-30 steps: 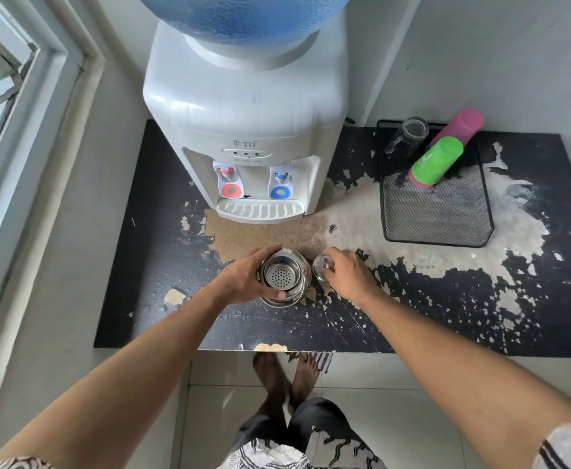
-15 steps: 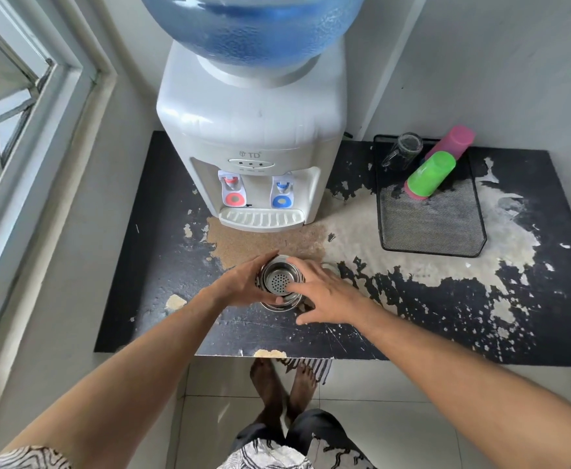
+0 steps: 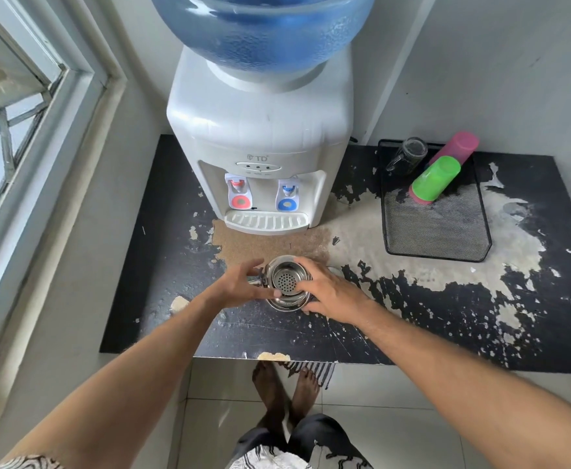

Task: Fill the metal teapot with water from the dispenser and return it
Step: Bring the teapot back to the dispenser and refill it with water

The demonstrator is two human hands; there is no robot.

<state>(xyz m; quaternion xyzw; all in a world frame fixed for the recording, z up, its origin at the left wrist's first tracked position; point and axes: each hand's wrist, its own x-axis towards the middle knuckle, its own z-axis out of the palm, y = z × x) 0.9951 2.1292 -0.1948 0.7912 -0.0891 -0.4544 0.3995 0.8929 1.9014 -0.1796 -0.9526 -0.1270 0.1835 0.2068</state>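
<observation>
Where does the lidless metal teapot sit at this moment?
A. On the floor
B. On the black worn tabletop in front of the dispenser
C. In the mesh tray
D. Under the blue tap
B: the metal teapot stands on the black worn tabletop, clear of the white water dispenser's drip tray, with both hands around it.

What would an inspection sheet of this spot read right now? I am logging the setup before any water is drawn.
Surface: black tabletop, its coating worn off in pale patches.
Job's things: metal teapot standing on the tabletop, lid off, perforated strainer showing inside; water dispenser behind it with a red tap and a blue tap, blue bottle on top.
Clutter: black mesh tray holding a green cup, a pink cup and a glass mug.
Hands: left hand and right hand grip the teapot from either side.
Cables: nothing seen.
Surroundings: window frame at left, white walls, tiled floor.
</observation>
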